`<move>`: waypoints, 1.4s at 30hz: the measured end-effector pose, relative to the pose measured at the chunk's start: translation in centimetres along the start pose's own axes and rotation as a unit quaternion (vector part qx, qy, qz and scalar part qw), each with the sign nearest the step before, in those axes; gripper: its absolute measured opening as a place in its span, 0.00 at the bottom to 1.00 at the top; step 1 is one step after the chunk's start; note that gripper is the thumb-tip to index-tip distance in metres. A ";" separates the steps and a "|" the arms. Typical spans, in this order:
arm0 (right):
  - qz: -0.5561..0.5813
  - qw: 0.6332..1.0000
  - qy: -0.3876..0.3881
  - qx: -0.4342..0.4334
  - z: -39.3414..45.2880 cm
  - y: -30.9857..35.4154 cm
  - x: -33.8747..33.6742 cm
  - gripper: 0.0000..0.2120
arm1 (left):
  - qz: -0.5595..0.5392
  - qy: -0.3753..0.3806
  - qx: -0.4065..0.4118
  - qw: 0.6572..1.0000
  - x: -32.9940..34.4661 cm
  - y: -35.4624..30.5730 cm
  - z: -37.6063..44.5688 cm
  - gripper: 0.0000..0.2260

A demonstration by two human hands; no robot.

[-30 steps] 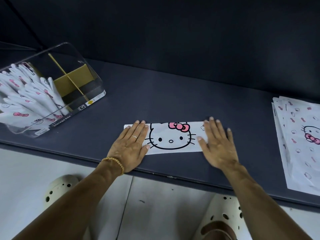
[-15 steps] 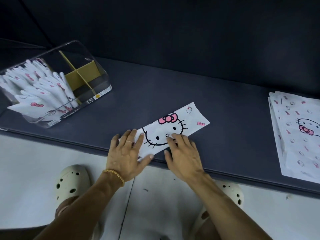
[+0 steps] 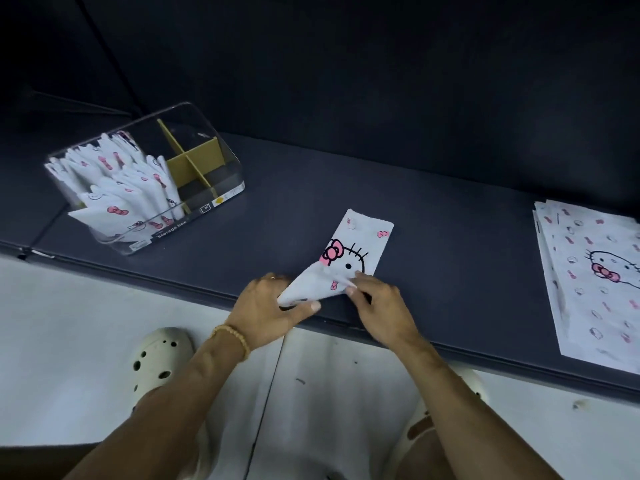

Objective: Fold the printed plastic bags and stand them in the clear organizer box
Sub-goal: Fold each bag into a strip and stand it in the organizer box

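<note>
A white plastic bag point(image 3: 363, 242) printed with a cat face and pink bow lies as a narrow strip near the dark table's front edge, its near end folded up into a triangle. My left hand point(image 3: 268, 306) grips the triangle's lower corner between thumb and fingers. My right hand point(image 3: 375, 303) pinches the fold's right edge against the strip. At the left stands the clear organizer box point(image 3: 221, 161), with several folded bags point(image 3: 121, 188) upright in its left half. A stack of flat printed bags point(image 3: 595, 271) lies at the right edge.
Yellow dividers point(image 3: 188, 164) split the organizer's right half into compartments. The dark table point(image 3: 450, 220) runs under a dark back wall. Below the table's front edge are a pale floor and my cream perforated shoes point(image 3: 157, 362).
The strip has turned from lying across the table to pointing away from me. Both hands went from pressing it flat to gripping its near end, now folded over into a triangle.
</note>
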State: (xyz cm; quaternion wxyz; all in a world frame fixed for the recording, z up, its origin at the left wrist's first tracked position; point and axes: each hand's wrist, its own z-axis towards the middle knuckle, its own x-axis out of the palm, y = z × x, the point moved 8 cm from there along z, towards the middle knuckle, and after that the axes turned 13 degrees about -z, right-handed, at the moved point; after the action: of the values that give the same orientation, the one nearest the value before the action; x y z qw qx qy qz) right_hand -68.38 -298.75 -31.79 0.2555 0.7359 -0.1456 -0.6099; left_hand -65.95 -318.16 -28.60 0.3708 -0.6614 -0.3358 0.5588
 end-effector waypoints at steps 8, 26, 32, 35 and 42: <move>0.072 0.988 0.124 0.063 0.9 -1.8 -1.3 0.20 | -0.015 0.084 -0.043 0.995 2.7 -0.4 2.9 0.33; 0.137 0.956 -0.097 0.241 2.7 -3.8 -0.9 0.08 | -0.010 -0.116 -0.149 0.982 3.7 2.4 4.0 0.05; 0.091 0.960 -0.107 0.241 2.8 -4.4 -1.0 0.07 | 0.024 -0.123 -0.181 0.976 4.0 2.8 3.8 0.02; 0.007 0.971 -0.069 0.231 3.6 -3.7 -0.8 0.05 | 0.060 -0.122 -0.160 0.978 3.9 2.7 3.5 0.11; -0.133 0.961 -0.118 0.212 3.9 -2.3 -1.0 0.09 | 0.242 -0.055 0.079 0.965 4.9 0.1 3.7 0.22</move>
State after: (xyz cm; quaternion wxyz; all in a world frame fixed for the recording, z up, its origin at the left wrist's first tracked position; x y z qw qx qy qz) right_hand -72.57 -297.10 -32.72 -0.0088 0.7086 -0.2019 -0.6760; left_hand -68.92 -313.59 -31.45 0.2564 -0.6598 -0.1402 0.6923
